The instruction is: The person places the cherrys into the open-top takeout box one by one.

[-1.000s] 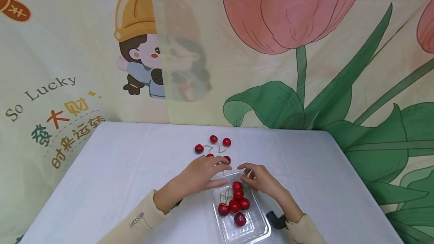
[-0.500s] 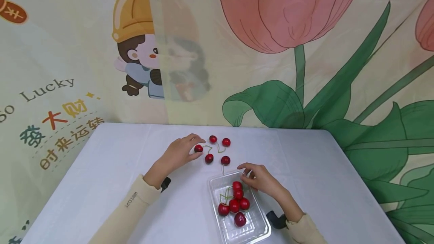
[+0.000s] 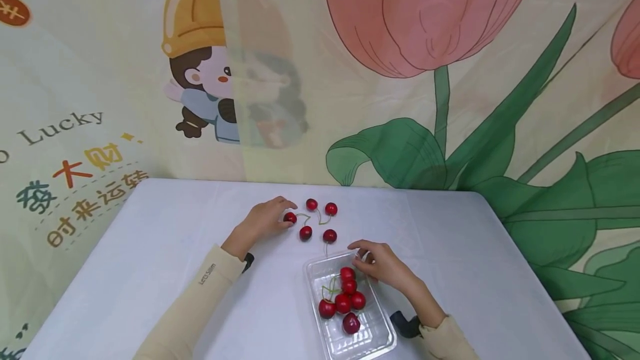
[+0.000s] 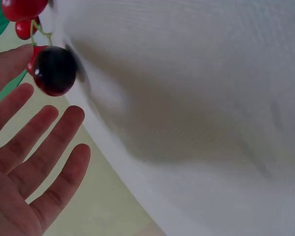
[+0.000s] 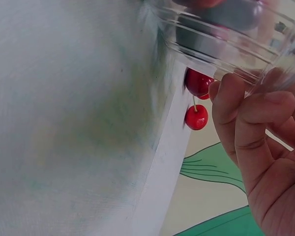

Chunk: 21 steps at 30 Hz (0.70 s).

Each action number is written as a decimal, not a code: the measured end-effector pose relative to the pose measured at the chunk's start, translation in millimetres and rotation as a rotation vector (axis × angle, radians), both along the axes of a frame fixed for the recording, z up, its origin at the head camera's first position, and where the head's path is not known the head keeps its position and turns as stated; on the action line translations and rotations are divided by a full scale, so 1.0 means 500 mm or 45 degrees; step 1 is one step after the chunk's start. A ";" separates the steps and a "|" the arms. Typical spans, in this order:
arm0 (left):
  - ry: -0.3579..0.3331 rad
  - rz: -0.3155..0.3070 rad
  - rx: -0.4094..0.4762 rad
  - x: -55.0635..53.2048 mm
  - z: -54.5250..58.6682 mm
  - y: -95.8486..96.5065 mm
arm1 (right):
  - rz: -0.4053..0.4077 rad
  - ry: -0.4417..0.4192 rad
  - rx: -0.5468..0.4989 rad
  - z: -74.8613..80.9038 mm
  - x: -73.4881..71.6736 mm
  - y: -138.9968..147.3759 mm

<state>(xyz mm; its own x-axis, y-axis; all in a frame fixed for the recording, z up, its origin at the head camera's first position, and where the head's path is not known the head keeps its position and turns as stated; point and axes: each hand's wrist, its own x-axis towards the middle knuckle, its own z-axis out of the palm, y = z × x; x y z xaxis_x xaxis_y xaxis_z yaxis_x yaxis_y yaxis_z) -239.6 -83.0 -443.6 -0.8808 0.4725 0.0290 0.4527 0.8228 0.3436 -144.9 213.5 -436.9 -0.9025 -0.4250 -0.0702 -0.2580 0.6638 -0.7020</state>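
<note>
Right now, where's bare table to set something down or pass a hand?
Widest: right side of the table, from the right hand and right sleeve to the edge. Also bare: between the left sleeve and the clear tray, and left of that sleeve. Crowded: far middle, five loose cherries by the left hand; the tray, with more cherries inside.

The cherries (image 3: 351, 324) are red, the cloth (image 3: 440, 238) white, the backdrop (image 3: 285, 165) patterned with pink tulips (image 3: 430, 15).
</note>
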 end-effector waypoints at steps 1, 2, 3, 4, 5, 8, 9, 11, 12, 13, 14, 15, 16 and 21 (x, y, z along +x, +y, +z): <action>-0.003 -0.006 -0.008 -0.002 -0.003 -0.001 | 0.001 0.002 0.001 0.000 0.000 -0.001; -0.001 -0.013 -0.015 -0.003 -0.007 -0.002 | 0.001 0.003 0.002 0.000 0.000 -0.001; 0.001 -0.019 -0.019 -0.004 -0.009 -0.003 | 0.002 0.004 0.002 0.001 0.000 -0.002; 0.012 -0.027 -0.024 -0.004 -0.012 -0.005 | 0.002 0.003 0.001 0.002 0.000 -0.003; 0.022 -0.030 -0.029 -0.005 -0.014 -0.006 | 0.002 0.001 0.001 0.003 0.000 -0.004; 0.057 -0.038 -0.039 -0.007 -0.020 -0.007 | -0.004 -0.003 0.003 0.005 -0.001 -0.007; 0.063 -0.038 -0.037 -0.008 -0.021 -0.007 | -0.006 -0.003 0.003 0.006 0.000 -0.007; 0.072 -0.040 -0.035 -0.009 -0.023 -0.006 | -0.011 -0.005 0.007 0.008 0.000 -0.008; 0.079 -0.044 -0.039 -0.009 -0.024 -0.006 | -0.011 -0.006 0.008 0.008 0.000 -0.008; 0.085 -0.048 -0.042 -0.009 -0.024 -0.005 | -0.013 -0.007 0.009 0.008 0.000 -0.008; 0.086 -0.048 -0.037 -0.008 -0.025 -0.004 | -0.014 -0.009 0.008 0.008 0.001 -0.008; 0.087 -0.048 -0.036 -0.008 -0.025 -0.004 | -0.014 -0.009 0.008 0.008 0.001 -0.008; 0.086 -0.046 -0.034 -0.007 -0.026 -0.003 | -0.014 -0.009 0.008 0.007 0.001 -0.008; 0.081 -0.027 -0.015 -0.005 -0.034 -0.001 | -0.014 0.000 0.012 0.003 0.004 -0.005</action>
